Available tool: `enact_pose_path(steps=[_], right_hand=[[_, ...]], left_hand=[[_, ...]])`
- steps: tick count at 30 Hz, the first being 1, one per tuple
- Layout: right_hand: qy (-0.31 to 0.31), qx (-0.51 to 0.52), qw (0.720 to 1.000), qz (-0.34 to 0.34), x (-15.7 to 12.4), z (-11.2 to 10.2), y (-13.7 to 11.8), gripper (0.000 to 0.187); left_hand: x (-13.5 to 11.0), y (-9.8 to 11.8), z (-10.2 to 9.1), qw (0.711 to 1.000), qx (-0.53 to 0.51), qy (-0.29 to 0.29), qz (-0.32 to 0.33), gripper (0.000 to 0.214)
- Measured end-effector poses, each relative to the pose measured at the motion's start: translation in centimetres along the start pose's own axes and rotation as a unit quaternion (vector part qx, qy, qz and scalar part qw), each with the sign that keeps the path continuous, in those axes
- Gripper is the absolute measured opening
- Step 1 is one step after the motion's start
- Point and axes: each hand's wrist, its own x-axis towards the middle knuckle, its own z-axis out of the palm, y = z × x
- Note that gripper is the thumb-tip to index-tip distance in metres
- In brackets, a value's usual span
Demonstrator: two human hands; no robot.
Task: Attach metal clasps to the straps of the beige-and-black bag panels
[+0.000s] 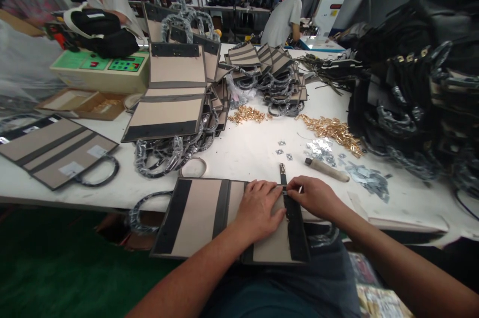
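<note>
An unfolded bag panel (198, 218), beige with black strips, lies inside up across the table's front edge and my lap. Plastic-wrapped handles stick out at both ends, one handle (144, 213) on the left. My left hand (258, 210) rests flat on the panel, fingers stretched toward its far edge. My right hand (312, 195) pinches at the far end of the right black strip (295, 228); what sits between its fingertips is too small to make out. Just beyond, a short black strap with a metal buckle (283, 170) points away from the panel.
Gold fittings (329, 131) and grey metal plates (368, 180) lie in heaps, beside a cylindrical tool (327, 169) and a tape ring (193, 167). Stacked bag panels (175, 108) stand left, black bags (400, 88) right. A green-topped machine (101, 68) and people are farther back.
</note>
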Motion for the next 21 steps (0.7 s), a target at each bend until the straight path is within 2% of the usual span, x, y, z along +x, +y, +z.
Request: enact_pose_path(steps=[3, 5, 8, 11, 14, 18, 21], right_hand=[[0.057, -0.086, 0.994, -0.041, -1.0, 0.8, -0.1, 0.013], [0.071, -0.112, 0.989, -0.072, -1.6, 1.3, 0.0, 0.018], [0.081, -0.079, 0.988, -0.101, -2.3, 1.8, 0.6, 0.020], [0.064, 0.016, 0.992, -0.108, -1.8, 1.4, 1.6, 0.017], [0.057, 0.087, 0.990, -0.099, 0.5, 0.0, 2.9, 0.013], [0.100, -0.027, 0.994, -0.017, 5.6, -1.6, 4.1, 0.026], [0.072, -0.083, 0.994, 0.028, 9.0, -2.2, 4.6, 0.028]], left_hand=[[0.3, 0.2, 0.2, 1.000, -0.002, 0.017, -0.004, 0.049], [0.7, 0.2, 0.4, 1.000, -0.002, 0.028, -0.002, 0.045], [1.3, -0.1, 0.8, 0.999, -0.009, 0.047, 0.002, 0.032], [1.9, -0.6, 1.3, 0.997, -0.032, 0.072, -0.002, 0.017], [2.2, -1.0, 1.8, 0.994, -0.061, 0.092, -0.014, 0.010], [2.4, -1.2, 2.2, 0.992, -0.079, 0.099, -0.029, 0.007], [2.6, -1.2, 2.3, 0.992, -0.076, 0.093, -0.033, 0.006]])
